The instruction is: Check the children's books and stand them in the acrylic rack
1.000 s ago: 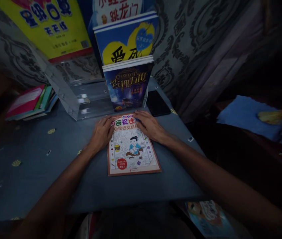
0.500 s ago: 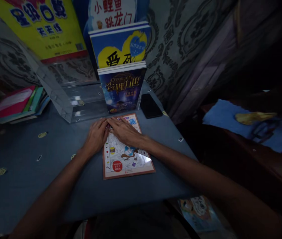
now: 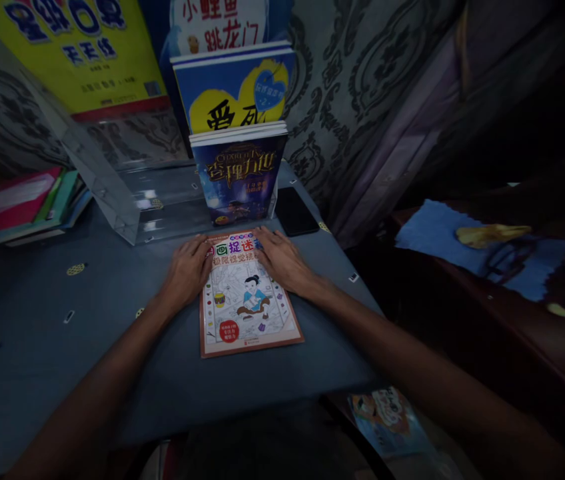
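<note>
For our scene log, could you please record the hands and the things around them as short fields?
Left hand: at the upper left edge of the thin, orange-bordered paper book
Right hand: at that book's upper right edge
Behind it: upright dark-blue paperback with gold lettering
Right of paperback: flat, black, rectangular phone
Far left: pink-topped stack

Left of frame: passage open over the bare tablecloth [image 3: 27,300], between the folder stack [image 3: 17,203] and the left forearm [image 3: 127,347]; lower centre: open below the booklet [image 3: 247,327], between both forearms; between left hand [image 3: 187,270] and right hand [image 3: 285,263], a narrow gap above the booklet's cover; upper centre: obstructed by the upright dark-blue book [image 3: 240,187] and clear stand [image 3: 112,200]; right of that book, the phone [image 3: 296,212], a low obstacle; centre right: right forearm [image 3: 387,333] crosses the table edge.
</note>
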### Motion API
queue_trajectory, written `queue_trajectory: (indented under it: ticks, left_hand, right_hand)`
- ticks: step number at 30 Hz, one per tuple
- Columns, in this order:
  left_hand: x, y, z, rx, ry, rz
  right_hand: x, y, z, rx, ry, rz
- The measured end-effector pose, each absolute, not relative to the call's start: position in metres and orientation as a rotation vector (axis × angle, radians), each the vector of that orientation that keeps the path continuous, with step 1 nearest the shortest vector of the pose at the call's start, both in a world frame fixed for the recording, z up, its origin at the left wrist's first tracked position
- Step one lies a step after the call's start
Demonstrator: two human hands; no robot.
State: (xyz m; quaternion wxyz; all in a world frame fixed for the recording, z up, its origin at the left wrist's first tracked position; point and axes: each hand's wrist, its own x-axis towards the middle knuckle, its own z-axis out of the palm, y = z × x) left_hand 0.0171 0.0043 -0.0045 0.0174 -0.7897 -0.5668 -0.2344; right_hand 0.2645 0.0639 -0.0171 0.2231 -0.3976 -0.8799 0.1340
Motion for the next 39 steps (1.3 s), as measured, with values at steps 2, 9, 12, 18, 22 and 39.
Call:
queue_trajectory:
  ticks: [2,9,12,18,22,39]
  left_hand:
    - [0.017,0.004,-0.005,-2.448,-1.752,-0.725]
    - [0.015,0.004,-0.004,-2.455,-1.778,-0.696]
    - [0.011,0.003,-0.002,-2.469,-1.777,-0.683]
    - [0.013,0.003,0.003,-2.422,-1.787,-0.607]
    - [0.028,0.001,0.009,-2.475,-1.769,-0.502]
    - [0.096,-0.056,0.017,-3.106,-1.187,-0.473]
  right_hand:
    - [0.268,0.065,-0.018,-1.102,-2.418,0.393]
    - [0.268,0.065,-0.018,-1.062,-2.399,0.462]
    - [0.268,0.065,-0.019,-1.008,-2.418,0.502]
    - [0.273,0.072,-0.019,-0.969,-2.431,0.583]
    - [0.276,0.077,-0.014,-0.975,-2.417,0.629]
    - [0.278,0.078,-0.010,-1.014,-2.442,0.656]
